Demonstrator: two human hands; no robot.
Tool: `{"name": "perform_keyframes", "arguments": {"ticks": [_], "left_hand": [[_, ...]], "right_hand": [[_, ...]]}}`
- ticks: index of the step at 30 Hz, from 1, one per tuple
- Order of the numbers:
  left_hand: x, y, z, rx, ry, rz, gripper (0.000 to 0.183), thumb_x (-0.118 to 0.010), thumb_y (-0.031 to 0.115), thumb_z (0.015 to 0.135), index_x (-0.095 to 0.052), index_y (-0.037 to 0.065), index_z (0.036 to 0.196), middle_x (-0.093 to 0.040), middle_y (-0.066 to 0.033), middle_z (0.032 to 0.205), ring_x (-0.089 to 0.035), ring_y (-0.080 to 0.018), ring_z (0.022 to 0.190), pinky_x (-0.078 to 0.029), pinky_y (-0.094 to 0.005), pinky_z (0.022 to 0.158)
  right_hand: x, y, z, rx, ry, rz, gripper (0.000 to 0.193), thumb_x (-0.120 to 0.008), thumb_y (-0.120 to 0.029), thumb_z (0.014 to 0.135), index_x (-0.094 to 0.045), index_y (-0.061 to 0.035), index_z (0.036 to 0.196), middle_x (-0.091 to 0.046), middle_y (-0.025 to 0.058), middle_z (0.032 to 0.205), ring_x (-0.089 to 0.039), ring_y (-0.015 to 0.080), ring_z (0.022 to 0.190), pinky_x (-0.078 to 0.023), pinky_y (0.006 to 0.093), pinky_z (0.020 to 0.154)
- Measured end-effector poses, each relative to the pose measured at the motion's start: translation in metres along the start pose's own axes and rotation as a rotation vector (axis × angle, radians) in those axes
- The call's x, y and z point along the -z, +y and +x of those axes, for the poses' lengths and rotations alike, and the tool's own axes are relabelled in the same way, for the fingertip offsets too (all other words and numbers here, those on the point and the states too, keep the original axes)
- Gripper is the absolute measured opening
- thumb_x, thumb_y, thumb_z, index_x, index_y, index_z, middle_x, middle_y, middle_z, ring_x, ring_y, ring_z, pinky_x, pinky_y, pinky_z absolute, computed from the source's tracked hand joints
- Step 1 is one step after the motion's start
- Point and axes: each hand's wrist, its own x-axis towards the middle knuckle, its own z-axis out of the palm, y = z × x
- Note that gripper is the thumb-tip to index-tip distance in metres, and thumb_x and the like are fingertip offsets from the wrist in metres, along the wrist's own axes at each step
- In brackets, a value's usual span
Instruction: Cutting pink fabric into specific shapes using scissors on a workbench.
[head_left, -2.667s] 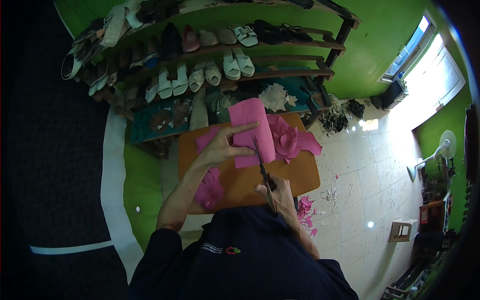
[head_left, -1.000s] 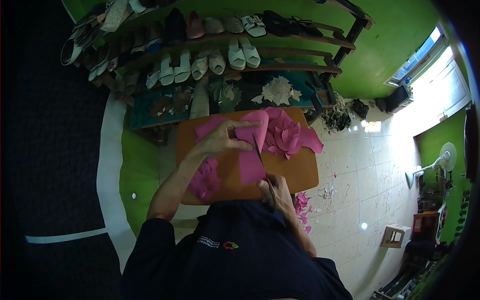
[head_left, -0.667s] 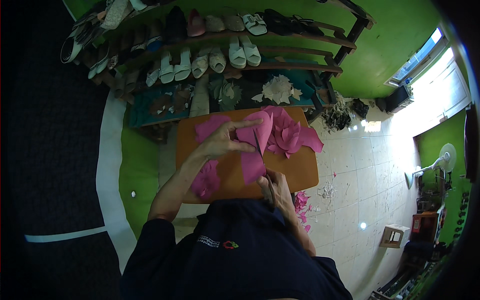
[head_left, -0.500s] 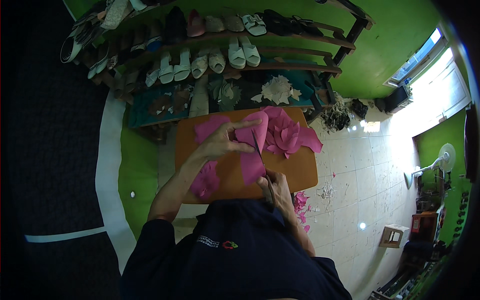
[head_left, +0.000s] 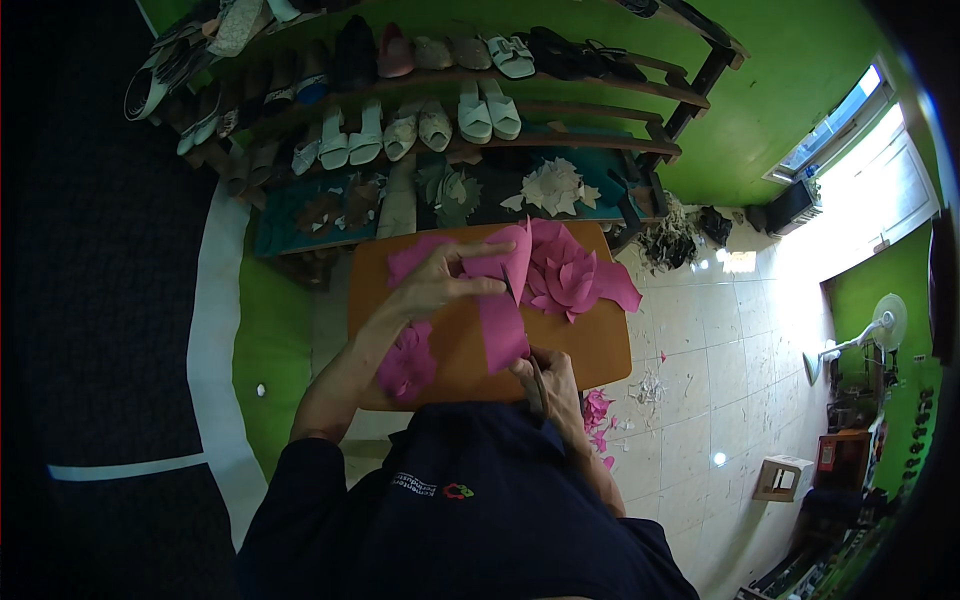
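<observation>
My left hand (head_left: 432,287) pinches a curved pink sheet (head_left: 504,338) between thumb and fingers, over a brown tabletop (head_left: 590,350). In my right hand (head_left: 560,392), at the table's near edge, are scissors (head_left: 537,376). Their blades run up along the sheet and are mostly hidden by it. A cut flap of the sheet stands up in a point beside my left fingertips. To the right lies a heap of pink cut petal shapes (head_left: 562,280). Another pink piece (head_left: 406,365) rests at the left near my forearm, and one more (head_left: 408,258) lies behind my left hand.
Beyond the table stands a shoe rack (head_left: 590,140) with rows of sandals and shoes. Its lowest shelf carries pale cut pieces (head_left: 555,187) and green ones (head_left: 450,192). Pink scraps (head_left: 597,410) and pale shavings (head_left: 650,388) litter the tiled floor at right, where a white fan (head_left: 886,320) stands.
The scissor blades, seen across the sheet before, are now mostly covered by it. A cut flap has lifted into a point near my left fingers. Both hands have stayed nearly in place.
</observation>
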Motion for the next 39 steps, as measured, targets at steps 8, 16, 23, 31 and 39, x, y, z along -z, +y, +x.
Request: {"name": "perform_keyframes", "arguments": {"ticks": [8, 16, 23, 31, 39], "left_hand": [[0.039, 0.011, 0.018, 0.181, -0.310, 0.119, 0.059, -0.073, -0.006, 0.080, -0.059, 0.006, 0.135, -0.060, -0.0088, 0.135, -0.059, -0.0137, 0.116, -0.048, -0.0299, 0.102], [0.023, 0.013, 0.022, 0.069, -0.428, 0.225, 0.072, -0.079, -0.002, 0.074, -0.055, 0.011, 0.140, -0.052, -0.0065, 0.146, -0.055, -0.0132, 0.122, -0.048, -0.0309, 0.101], [0.022, 0.009, 0.023, 0.038, -0.373, 0.245, 0.075, -0.080, -0.002, 0.073, -0.053, 0.012, 0.142, -0.054, -0.0067, 0.144, -0.056, -0.0139, 0.119, -0.048, -0.0322, 0.102], [0.015, 0.019, 0.020, 0.053, -0.298, 0.215, 0.074, -0.082, -0.001, 0.073, -0.055, 0.013, 0.140, -0.058, -0.0052, 0.140, -0.057, -0.0135, 0.118, -0.046, -0.0312, 0.102], [0.011, 0.015, 0.016, 0.017, -0.200, 0.172, 0.075, -0.084, 0.002, 0.071, -0.056, 0.014, 0.140, -0.057, -0.0043, 0.141, -0.052, -0.0145, 0.126, -0.042, -0.0313, 0.106]], "right_hand": [[0.009, 0.018, -0.001, -0.003, -0.141, -0.039, 0.071, -0.069, -0.069, 0.080, -0.057, 0.0012, 0.073, -0.047, -0.0012, 0.054, -0.047, 0.0077, 0.042, -0.033, 0.0251, 0.037], [0.008, 0.017, 0.003, -0.019, -0.241, 0.093, 0.074, -0.062, -0.072, 0.082, -0.059, 0.0020, 0.079, -0.049, 0.0012, 0.052, -0.051, 0.0121, 0.043, -0.039, 0.0284, 0.039], [0.009, 0.016, 0.006, -0.052, -0.210, 0.039, 0.077, -0.060, -0.076, 0.080, -0.058, 0.0010, 0.078, -0.048, 0.0006, 0.052, -0.051, 0.0111, 0.043, -0.038, 0.0276, 0.040], [0.008, 0.009, 0.007, -0.071, -0.140, 0.122, 0.070, -0.065, -0.070, 0.081, -0.056, -0.0007, 0.072, -0.046, -0.0003, 0.051, -0.048, 0.0106, 0.042, -0.037, 0.0282, 0.040], [0.008, 0.012, 0.008, -0.102, -0.136, 0.131, 0.071, -0.067, -0.070, 0.080, -0.052, -0.0015, 0.067, -0.045, 0.0001, 0.051, -0.048, 0.0100, 0.045, -0.036, 0.0294, 0.042]]}}
